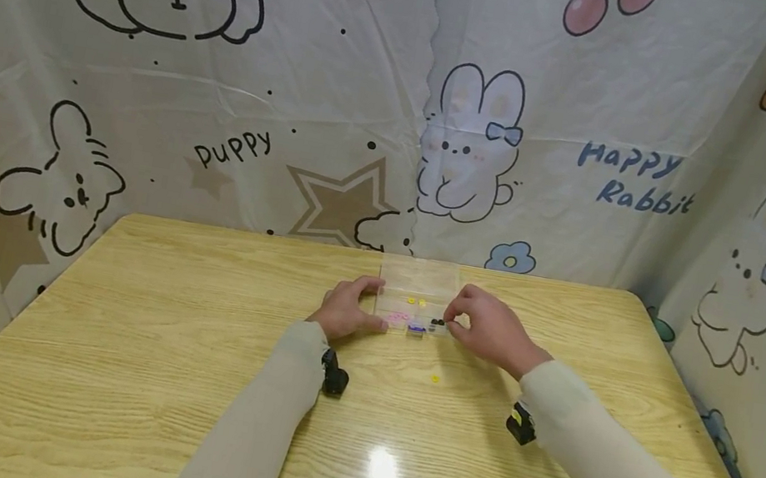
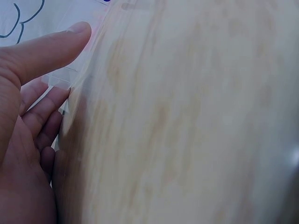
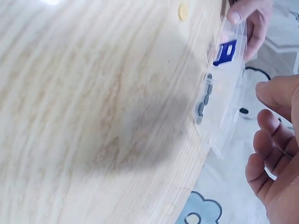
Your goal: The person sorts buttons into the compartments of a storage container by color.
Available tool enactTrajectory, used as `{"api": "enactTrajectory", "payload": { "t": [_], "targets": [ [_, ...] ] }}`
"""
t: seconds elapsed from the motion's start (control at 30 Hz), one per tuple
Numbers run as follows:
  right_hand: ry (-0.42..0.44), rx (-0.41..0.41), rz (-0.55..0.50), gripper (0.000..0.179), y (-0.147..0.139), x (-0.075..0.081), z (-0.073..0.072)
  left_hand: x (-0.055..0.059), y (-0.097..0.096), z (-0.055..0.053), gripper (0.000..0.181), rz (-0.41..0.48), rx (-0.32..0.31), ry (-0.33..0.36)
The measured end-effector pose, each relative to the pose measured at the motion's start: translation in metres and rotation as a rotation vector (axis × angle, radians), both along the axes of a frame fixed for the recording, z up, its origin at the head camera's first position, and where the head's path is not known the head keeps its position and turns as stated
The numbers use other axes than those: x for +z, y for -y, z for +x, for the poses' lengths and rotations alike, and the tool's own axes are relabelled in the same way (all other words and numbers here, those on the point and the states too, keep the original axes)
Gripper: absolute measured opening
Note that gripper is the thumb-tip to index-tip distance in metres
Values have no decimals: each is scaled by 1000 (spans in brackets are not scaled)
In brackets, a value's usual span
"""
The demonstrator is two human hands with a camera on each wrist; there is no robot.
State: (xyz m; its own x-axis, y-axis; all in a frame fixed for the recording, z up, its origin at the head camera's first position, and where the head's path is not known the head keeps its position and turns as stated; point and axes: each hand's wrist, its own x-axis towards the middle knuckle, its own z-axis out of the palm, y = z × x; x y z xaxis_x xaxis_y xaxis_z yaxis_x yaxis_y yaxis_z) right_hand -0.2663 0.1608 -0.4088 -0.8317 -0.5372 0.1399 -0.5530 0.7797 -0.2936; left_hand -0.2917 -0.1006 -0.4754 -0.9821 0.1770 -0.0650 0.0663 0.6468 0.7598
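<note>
A clear plastic compartment box (image 1: 414, 309) stands near the table's far edge, its transparent lid (image 1: 420, 273) raised at the back. Pink pieces (image 1: 399, 316) lie in its left front part, yellow ones (image 1: 416, 301) behind, and black round pieces (image 3: 204, 99) at the right front. A blue latch-like part (image 3: 225, 52) is on the front. My left hand (image 1: 346, 307) holds the box's left end, thumb at the front corner and fingers behind. At the right end is my right hand (image 1: 490, 327), thumb and bent fingers apart, with nothing visible between them in the right wrist view.
One yellow round piece (image 1: 435, 379) lies on the wooden table (image 1: 141, 368) in front of the box. A printed curtain (image 1: 346, 97) hangs behind the table and along both sides. Light glares off the tabletop near the front.
</note>
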Motion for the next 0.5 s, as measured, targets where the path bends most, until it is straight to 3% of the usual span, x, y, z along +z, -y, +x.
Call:
{"api": "enactTrajectory", "payload": {
  "t": [0.5],
  "targets": [
    [39,136,72,8,-1,-9,27,-3,0,-3,77,-10,3,5]
  ]
}}
